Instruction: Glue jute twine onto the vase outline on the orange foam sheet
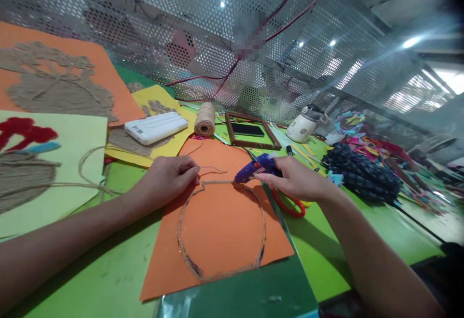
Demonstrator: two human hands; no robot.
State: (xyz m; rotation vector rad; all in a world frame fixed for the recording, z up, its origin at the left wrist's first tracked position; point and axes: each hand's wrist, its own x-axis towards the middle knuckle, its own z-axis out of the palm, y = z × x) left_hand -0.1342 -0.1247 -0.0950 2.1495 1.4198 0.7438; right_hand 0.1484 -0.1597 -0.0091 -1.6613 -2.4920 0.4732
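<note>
A sheet of orange paper [224, 231] lies in front of me with a vase-shaped outline of brown twine [264, 224] on it. My right hand [293, 178] is wrapped round a blue glue gun [255, 168], its nozzle at the right end of the outline's top line. To the left, my left hand [172, 178] rests at the paper's edge with fingers curled together. A loose strand of twine [213, 168] comes out from between them. Red-handled scissors [292, 208] lie partly under my right hand.
A twine spool [205, 119], white power bank [155, 127], brown frame [250, 143] and white bottle [302, 123] stand or lie beyond the paper. Twine-decorated sheets [65, 81] are at left. Dark checked cloth [360, 170] lies at right. A perforated metal screen [203, 33] rises behind.
</note>
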